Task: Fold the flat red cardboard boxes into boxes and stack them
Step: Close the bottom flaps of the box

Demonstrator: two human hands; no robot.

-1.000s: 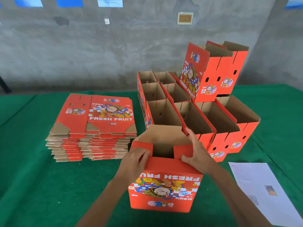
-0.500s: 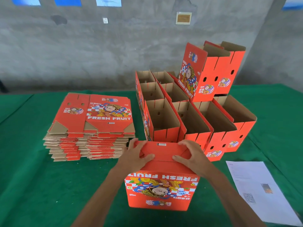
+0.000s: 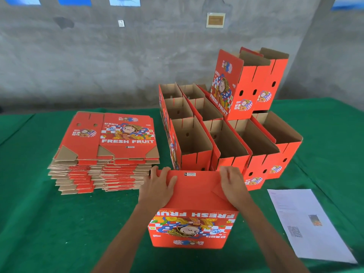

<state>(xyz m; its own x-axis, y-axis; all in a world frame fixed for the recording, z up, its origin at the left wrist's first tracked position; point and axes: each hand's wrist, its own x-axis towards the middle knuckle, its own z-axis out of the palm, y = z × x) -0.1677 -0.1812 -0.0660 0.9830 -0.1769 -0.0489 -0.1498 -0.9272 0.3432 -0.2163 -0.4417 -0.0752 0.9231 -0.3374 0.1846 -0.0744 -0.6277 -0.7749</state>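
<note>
Red cardboard box [image 3: 194, 223] is seen upside down on the green table [image 3: 39, 223], nearest the viewer, its closed bottom flaps facing up and the "FRESH FRUIT" print inverted. Left hand [image 3: 159, 186] is laid flat on the left part of the flaps, fingers straight, nothing grasped; right hand [image 3: 231, 185] is pressed likewise on the right part, fingers extended.

Folded boxes [image 3: 228, 138] are stood just behind, open tops up, brown interiors showing nothing inside. About seven are counted on the lower level; the rear ones are partly hidden. Two upper boxes [image 3: 250, 85] are stacked on them at the back right.

One pile of flat boxes [image 3: 106, 152] is lying to the left; the count cannot be told. One white paper sheet [image 3: 305, 223] is lying at the right.
</note>
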